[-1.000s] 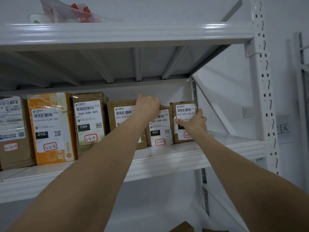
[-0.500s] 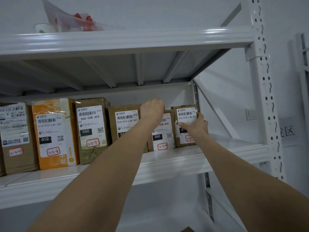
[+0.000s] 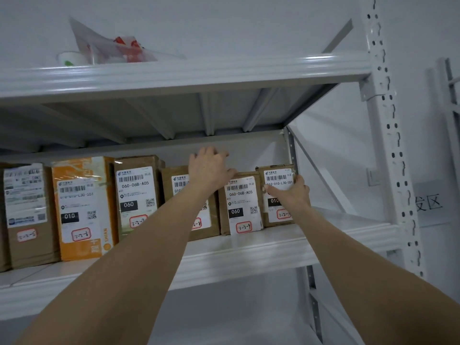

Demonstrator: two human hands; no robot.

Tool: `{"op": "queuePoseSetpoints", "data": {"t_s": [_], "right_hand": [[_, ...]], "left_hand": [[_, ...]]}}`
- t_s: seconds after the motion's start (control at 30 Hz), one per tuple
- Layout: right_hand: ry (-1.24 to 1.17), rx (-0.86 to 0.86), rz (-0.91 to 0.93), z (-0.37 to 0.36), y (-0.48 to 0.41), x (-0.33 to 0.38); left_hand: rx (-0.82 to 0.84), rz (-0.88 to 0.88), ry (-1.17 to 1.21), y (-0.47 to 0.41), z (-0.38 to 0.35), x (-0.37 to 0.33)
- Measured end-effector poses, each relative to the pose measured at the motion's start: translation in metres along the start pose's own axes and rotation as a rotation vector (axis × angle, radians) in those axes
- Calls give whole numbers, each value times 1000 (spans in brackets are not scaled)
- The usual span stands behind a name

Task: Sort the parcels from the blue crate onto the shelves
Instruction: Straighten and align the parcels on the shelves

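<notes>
Head view: the left hand has lifted and spread, grip apart, above the row's tops. The right hand stays clamped on the end parcel, apparently squaring it upright against parcel 3-2-9 on the middle shelf.

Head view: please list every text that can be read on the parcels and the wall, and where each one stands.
"3-2-5": leftmost parcel.
"010", "SHIAN": orange parcel.
"060-06B-A05", "060": tall brown parcel.
"060-06B-A05", "060", "3-2-9": small parcel.
"010-010-L30-551": end parcel, gripped by the right hand.
"区": wall sign.
Other small print is too blurred.
</notes>
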State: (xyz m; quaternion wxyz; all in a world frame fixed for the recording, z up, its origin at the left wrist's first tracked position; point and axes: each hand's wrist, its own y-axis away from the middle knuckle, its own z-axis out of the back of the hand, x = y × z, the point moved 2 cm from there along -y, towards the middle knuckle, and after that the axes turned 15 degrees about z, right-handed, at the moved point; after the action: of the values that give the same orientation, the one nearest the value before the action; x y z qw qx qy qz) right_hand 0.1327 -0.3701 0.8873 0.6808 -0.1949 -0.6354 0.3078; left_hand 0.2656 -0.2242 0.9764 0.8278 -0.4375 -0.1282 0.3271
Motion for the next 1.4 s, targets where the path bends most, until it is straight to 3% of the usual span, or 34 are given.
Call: {"op": "queuePoseSetpoints", "data": {"t_s": [0.13,0.4,0.67,0.8,1.03,1.17,1.4], "right_hand": [[-71,-9,-33,-3,1,0],[-130,-38,-18,7,10,4],[-52,-34,25,11,18,1],[-75,9,31,12,14,-2],[-113,5,32,9,16,2],[-124,12,32,6,18,4],[-125,-3,15,4,21,5]], "left_hand": [[244,39,-151,-5,-7,14],[302,-9,-40,-9,2,20],[213,4,47,-1,9,18],[248,-16,59,-3,9,23],[206,138,-11,-4,8,38],[169,163,71,-4,12,40],[156,164,6,-7,19,36]]}}
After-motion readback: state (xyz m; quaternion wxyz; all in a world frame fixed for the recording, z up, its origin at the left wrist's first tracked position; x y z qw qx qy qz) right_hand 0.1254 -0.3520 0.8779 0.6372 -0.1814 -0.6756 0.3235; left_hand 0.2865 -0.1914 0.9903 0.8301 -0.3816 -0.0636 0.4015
